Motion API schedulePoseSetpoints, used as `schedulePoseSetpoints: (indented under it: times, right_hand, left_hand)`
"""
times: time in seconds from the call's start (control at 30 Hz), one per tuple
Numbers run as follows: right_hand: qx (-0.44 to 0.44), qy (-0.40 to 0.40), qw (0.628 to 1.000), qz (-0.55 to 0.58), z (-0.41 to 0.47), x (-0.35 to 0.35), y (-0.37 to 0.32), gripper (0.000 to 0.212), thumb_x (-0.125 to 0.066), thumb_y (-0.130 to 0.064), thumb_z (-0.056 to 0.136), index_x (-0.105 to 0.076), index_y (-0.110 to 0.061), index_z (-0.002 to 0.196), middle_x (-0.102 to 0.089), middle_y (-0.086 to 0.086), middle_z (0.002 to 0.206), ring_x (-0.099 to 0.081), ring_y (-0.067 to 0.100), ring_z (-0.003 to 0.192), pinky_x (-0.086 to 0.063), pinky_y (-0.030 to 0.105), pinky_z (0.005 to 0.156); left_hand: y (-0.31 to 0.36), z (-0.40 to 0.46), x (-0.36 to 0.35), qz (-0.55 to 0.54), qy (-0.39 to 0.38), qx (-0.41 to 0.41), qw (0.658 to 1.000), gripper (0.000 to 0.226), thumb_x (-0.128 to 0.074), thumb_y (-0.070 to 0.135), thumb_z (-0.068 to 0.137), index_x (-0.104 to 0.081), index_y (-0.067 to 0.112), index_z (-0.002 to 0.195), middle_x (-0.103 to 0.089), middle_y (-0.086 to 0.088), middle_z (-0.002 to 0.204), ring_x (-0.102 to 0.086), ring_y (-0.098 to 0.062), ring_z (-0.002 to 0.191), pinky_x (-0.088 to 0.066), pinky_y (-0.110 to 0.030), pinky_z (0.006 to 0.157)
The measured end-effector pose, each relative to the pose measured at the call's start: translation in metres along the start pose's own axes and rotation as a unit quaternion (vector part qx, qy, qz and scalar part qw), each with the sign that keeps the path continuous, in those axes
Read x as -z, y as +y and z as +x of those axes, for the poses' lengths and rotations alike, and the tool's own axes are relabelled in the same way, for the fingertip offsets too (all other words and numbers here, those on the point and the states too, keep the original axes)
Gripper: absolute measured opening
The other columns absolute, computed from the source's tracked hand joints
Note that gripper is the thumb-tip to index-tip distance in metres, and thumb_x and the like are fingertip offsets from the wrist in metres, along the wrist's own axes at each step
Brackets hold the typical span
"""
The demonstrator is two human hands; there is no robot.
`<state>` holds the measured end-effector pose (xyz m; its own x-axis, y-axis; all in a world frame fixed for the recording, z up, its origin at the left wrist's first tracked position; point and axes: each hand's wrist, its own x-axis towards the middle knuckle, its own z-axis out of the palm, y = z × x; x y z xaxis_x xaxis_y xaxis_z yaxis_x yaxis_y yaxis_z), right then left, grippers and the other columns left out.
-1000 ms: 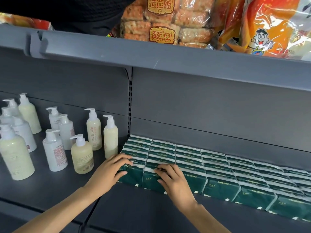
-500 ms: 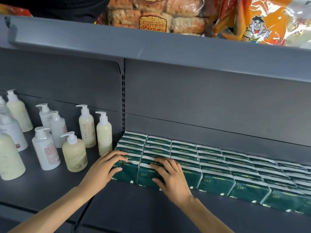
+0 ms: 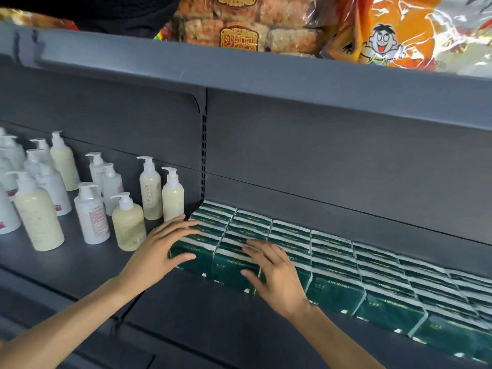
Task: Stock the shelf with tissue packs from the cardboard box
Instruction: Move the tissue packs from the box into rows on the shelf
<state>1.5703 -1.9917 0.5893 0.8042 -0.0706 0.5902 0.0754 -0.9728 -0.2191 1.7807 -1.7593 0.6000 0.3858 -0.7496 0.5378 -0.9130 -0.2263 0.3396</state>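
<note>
Tissue packs (image 3: 332, 265) fill the grey shelf (image 3: 213, 323) in rows; I see my left hand (image 3: 159, 251) and right hand (image 3: 277, 272), fingers spread, pressing the leftmost front packs beside pump bottles (image 3: 127, 222).

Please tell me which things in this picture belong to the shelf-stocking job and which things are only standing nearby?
Belong to the job:
- green tissue packs
- grey shelf
- left hand and right hand, both resting on the front packs

Only nearby:
- pump bottles beside the packs
- snack bags on the upper shelf

The cardboard box is not in view.
</note>
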Motion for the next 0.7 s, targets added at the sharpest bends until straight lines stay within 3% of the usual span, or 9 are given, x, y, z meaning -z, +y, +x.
schedulePoseSetpoints:
  times: [0.23,0.47,0.7]
  right_hand:
    - [0.032,-0.025,0.993,0.112,0.005,0.03,-0.012,0.043,-0.057,-0.039,0.1,-0.053,-0.024,0.14,-0.047,-0.016,0.14,-0.045,0.001,0.129,-0.037,0.02,0.109]
    - [0.108,-0.079,0.97,0.203,-0.001,0.04,-0.044,0.049,-0.062,-0.036,0.096,-0.051,-0.019,0.141,-0.052,-0.01,0.137,-0.044,0.003,0.129,-0.027,0.009,0.109]
    - [0.164,-0.172,0.936,0.259,-0.022,0.019,-0.096,0.058,-0.061,-0.041,0.095,-0.042,-0.025,0.147,-0.044,-0.009,0.145,-0.041,0.008,0.133,-0.035,0.027,0.112]
  left_hand:
    - [0.055,-0.034,0.029,0.015,0.011,0.055,0.998,0.058,-0.065,0.059,0.088,-0.05,0.04,0.141,-0.041,0.029,0.147,-0.04,0.0,0.138,-0.03,-0.024,0.116]
    - [0.108,-0.104,0.052,0.091,0.027,0.13,0.987,0.062,-0.056,0.068,0.087,-0.046,0.043,0.143,-0.041,0.03,0.146,-0.039,0.003,0.136,-0.026,-0.019,0.115]
    - [0.159,-0.199,0.073,0.121,0.058,0.222,0.966,0.064,-0.058,0.067,0.088,-0.046,0.038,0.144,-0.043,0.021,0.146,-0.043,-0.005,0.136,-0.034,-0.029,0.113]
